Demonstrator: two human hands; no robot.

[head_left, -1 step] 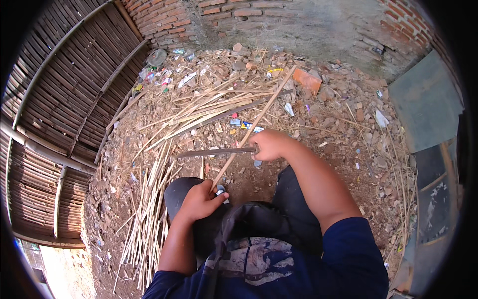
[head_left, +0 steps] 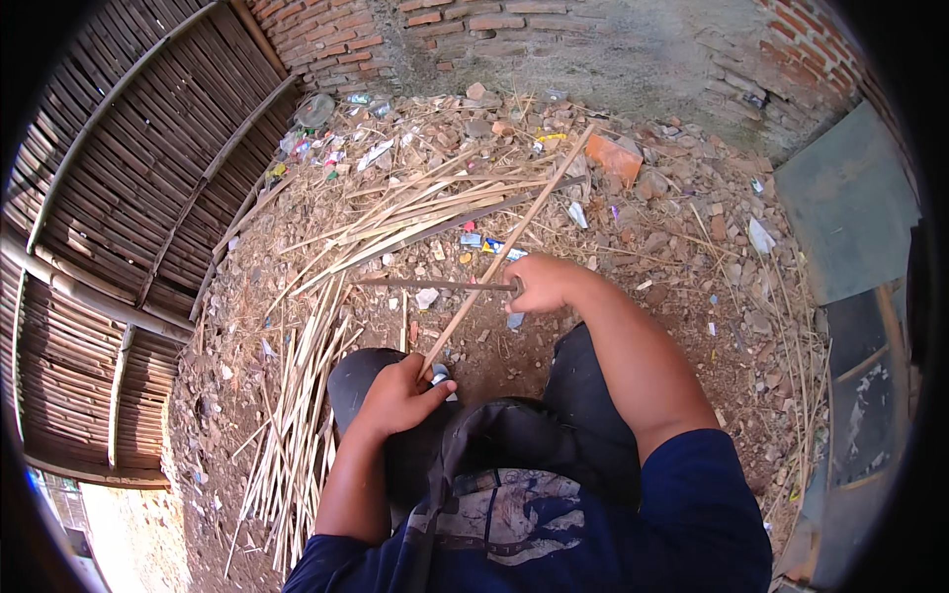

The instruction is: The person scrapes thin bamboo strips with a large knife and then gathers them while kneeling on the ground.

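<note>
My left hand [head_left: 403, 395] is closed round the near end of a long bamboo strip [head_left: 542, 201], close to my left knee. The strip slants away to the far right, above the littered ground. In my right hand [head_left: 542, 285] is the handle of a long dark-bladed knife [head_left: 425, 285], fingers wrapped round it. Its blade points left and crosses the strip near its middle, seen almost edge-on. Whether the edge touches the strip I cannot tell. A small grey-white object [head_left: 440, 375] shows beside my left hand, partly hidden.
Pale split strips lie in a pile [head_left: 301, 425] at my left and another heap [head_left: 425, 222] ahead. Rubble and scraps cover the ground around an orange brick [head_left: 614, 158]. A bamboo wall [head_left: 148, 198] stands left, a brick wall [head_left: 593, 49] behind, grey panels [head_left: 848, 203] right.
The knife blade has shifted slightly away from me along the strip and turned, showing a thinner profile. My left hand keeps its hold on the strip.
</note>
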